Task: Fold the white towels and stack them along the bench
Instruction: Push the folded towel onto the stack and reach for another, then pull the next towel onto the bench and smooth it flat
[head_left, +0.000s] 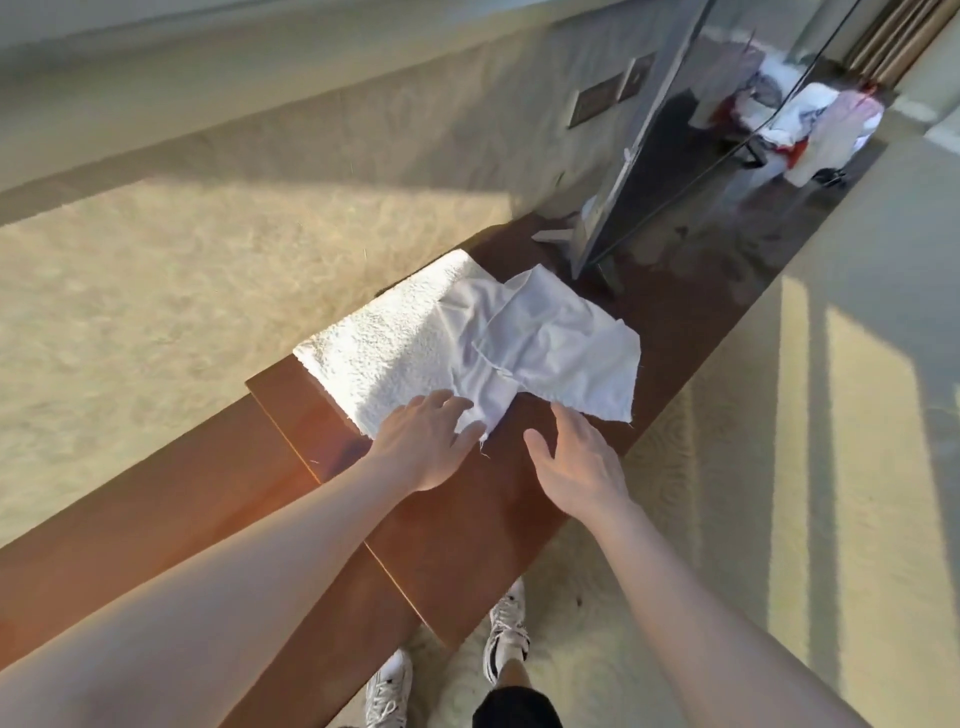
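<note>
A thin white cloth (550, 343) lies rumpled on the bench (467, 519), overlapping a folded terry towel (384, 348). The left hand (426, 447) rests flat-fingered on its near corner; the right hand (582, 462) hovers spread just beside.

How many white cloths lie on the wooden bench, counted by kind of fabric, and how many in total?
Thick terry towel: 1
Thin smooth cloth, crumpled, partly over the terry towel: 1
Total on the bench: 2
The left hand rests on the thin cloth's near corner; the right hand hovers beside it.
</note>
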